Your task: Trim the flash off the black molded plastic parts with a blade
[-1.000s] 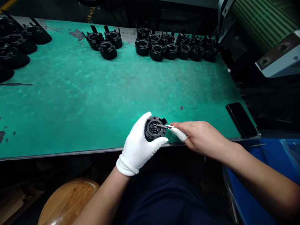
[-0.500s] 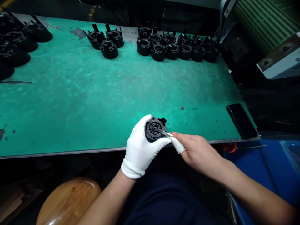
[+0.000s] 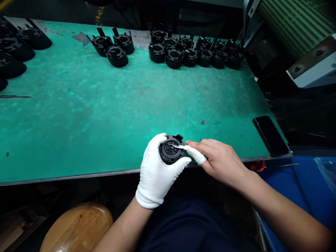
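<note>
My left hand [image 3: 157, 171], in a white glove, is closed around a round black plastic part [image 3: 168, 155] over the table's front edge. Rings and ribs show on the part's upward face, and a small tab sticks out at its far rim. My right hand [image 3: 217, 155] is bare except for a white cover on the thumb. Between its thumb and forefinger it pinches a small knife [image 3: 181, 147] with a thin metal blade. The blade's tip lies at the middle of the part's face. Most of the knife's handle is hidden by the fingers.
Black cylindrical housings stand in a cluster [image 3: 174, 57] at the back, with three more [image 3: 117, 56] left of it and others [image 3: 34, 36] at far left. A black phone [image 3: 270, 135] lies near the green table's [image 3: 105, 115] right edge. A wooden stool [image 3: 78, 227] is below left, a blue bin [image 3: 283, 182] below right.
The black part and my left hand have shifted slightly left and nearer to me. The blade now lies flatter across the part's face, and the right hand's fingers have shifted.
</note>
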`<action>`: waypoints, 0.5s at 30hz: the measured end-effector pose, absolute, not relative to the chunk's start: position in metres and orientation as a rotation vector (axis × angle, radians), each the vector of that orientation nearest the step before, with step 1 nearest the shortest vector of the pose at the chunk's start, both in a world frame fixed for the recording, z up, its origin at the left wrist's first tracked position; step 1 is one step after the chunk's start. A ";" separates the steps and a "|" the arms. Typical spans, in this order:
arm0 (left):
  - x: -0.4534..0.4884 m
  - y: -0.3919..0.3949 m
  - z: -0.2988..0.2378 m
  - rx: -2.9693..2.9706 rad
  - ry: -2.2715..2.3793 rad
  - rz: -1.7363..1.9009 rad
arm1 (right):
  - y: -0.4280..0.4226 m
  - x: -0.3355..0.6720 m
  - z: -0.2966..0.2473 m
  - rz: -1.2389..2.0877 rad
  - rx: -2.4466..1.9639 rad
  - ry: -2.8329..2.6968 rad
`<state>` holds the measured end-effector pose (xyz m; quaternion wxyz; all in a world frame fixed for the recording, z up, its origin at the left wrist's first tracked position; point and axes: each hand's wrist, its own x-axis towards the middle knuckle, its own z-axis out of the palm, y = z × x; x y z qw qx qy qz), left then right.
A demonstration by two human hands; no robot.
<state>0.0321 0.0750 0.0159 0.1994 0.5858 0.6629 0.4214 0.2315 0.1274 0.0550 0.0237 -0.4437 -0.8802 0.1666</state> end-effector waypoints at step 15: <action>0.038 0.076 0.014 1.616 1.899 1.195 | 0.143 0.223 0.057 0.453 -1.489 -2.736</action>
